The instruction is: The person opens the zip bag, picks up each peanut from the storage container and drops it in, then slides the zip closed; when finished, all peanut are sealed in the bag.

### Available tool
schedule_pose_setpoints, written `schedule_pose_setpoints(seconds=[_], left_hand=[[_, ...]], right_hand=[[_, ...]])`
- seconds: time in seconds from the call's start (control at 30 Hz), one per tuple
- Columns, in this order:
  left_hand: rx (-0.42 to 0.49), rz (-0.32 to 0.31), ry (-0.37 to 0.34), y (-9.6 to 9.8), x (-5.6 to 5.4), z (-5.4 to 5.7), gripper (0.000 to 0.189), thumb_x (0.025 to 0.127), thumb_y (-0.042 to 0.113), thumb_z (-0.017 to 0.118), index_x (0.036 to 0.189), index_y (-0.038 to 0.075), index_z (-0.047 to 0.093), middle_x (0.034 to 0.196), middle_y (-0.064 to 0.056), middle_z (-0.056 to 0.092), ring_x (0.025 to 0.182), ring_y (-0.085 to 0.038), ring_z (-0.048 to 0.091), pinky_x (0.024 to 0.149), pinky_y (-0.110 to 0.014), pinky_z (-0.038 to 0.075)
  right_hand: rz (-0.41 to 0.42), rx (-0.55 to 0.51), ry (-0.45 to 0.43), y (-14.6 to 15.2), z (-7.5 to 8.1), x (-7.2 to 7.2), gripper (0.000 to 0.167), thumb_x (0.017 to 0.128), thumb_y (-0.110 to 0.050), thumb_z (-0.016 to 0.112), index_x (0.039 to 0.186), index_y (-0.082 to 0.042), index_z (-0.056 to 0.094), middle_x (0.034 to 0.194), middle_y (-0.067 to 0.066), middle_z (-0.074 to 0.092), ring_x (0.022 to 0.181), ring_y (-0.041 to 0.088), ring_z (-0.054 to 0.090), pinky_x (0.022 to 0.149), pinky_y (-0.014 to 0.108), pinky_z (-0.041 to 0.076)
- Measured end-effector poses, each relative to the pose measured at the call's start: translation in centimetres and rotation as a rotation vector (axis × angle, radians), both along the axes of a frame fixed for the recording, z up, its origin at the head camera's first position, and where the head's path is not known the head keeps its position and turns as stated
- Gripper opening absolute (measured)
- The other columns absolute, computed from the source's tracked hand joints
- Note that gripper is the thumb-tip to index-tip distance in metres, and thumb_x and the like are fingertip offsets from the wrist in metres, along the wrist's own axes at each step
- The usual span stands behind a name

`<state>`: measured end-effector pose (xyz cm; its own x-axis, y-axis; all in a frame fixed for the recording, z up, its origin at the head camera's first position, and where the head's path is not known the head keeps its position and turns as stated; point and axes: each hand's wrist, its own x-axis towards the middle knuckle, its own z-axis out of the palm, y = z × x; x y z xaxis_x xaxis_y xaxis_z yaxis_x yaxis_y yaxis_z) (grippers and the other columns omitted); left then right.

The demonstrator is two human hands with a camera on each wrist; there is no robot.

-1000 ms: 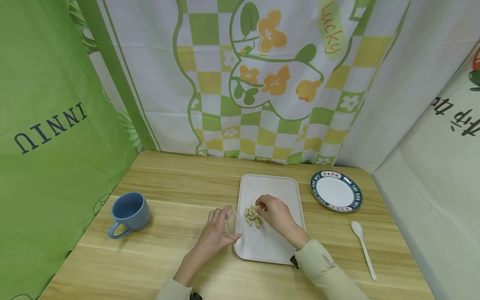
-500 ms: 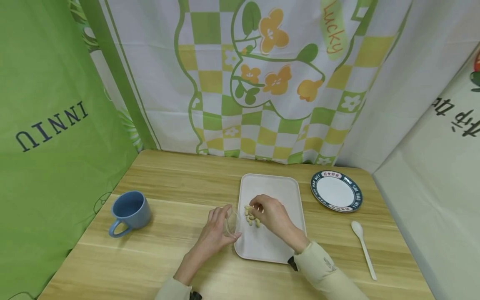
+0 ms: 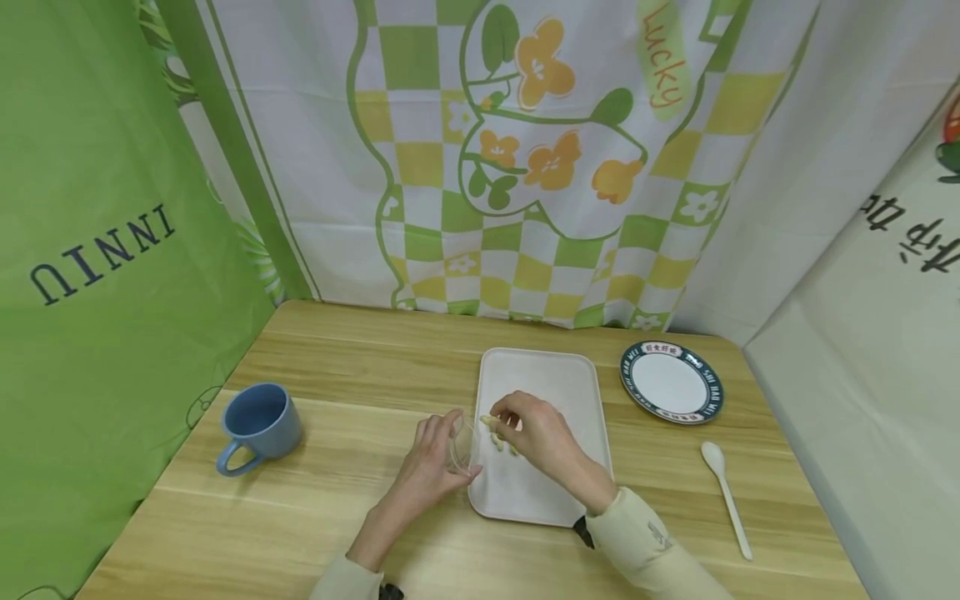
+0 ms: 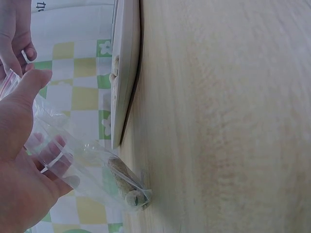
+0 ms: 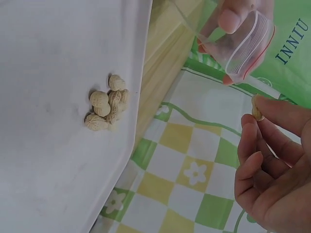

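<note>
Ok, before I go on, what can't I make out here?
Head: some loose peanuts, hidden by the right hand.
Left wrist: the number of bagged peanuts, blurred through creased plastic.
Right wrist: the rest of the left hand, cut off by the top edge.

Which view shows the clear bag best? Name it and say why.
The left wrist view: it shows the clear bag from the left hand down to the contents at its bottom. The right wrist view shows mainly its red-lined mouth; the head view, mostly a faint rim.
</note>
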<state>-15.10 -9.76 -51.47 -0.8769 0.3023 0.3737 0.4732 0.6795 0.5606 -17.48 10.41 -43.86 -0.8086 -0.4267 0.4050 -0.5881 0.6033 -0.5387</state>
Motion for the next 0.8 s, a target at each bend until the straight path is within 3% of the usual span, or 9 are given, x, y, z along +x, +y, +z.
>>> schedule_pose_setpoints(seconds=[0.27, 0.53, 0.8], left_hand=[[-0.007, 0.002, -0.018, -0.1, 0.0, 0.0, 0.084, 0.074, 0.032, 0.082, 0.14, 0.005, 0.037, 0.104, -0.001, 0.046, 0.102, -0.018, 0.041, 0.075, -0.028, 0.047], [-0.001, 0.007, 0.007, 0.0, -0.1, -0.1, 0.084, 0.073, 0.03, 0.083, 0.139, 0.004, 0.038, 0.101, 0.001, 0.044, 0.099, -0.018, 0.041, 0.074, -0.027, 0.047], [0.001, 0.009, -0.014, 0.1, -0.1, -0.1, 0.085, 0.072, 0.03, 0.084, 0.14, 0.005, 0.038, 0.105, 0.0, 0.045, 0.103, -0.019, 0.042, 0.077, -0.03, 0.048]], right_hand=[[0.058, 0.004, 0.019, -0.3, 0.0, 0.3, 0.01, 0.082, -0.008, 0.075, 0.09, -0.009, 0.069, 0.08, -0.004, 0.062, 0.071, 0.012, 0.059, 0.061, 0.021, 0.047], [0.12, 0.021, 0.024, -0.5, -0.1, 0.7, 0.012, 0.081, -0.005, 0.075, 0.091, -0.007, 0.069, 0.08, -0.003, 0.063, 0.072, 0.012, 0.059, 0.063, 0.02, 0.049], [0.114, 0.081, -0.005, -1.1, -0.4, 0.9, 0.011, 0.081, -0.007, 0.075, 0.09, -0.008, 0.069, 0.08, -0.002, 0.062, 0.073, 0.017, 0.061, 0.061, 0.021, 0.048]])
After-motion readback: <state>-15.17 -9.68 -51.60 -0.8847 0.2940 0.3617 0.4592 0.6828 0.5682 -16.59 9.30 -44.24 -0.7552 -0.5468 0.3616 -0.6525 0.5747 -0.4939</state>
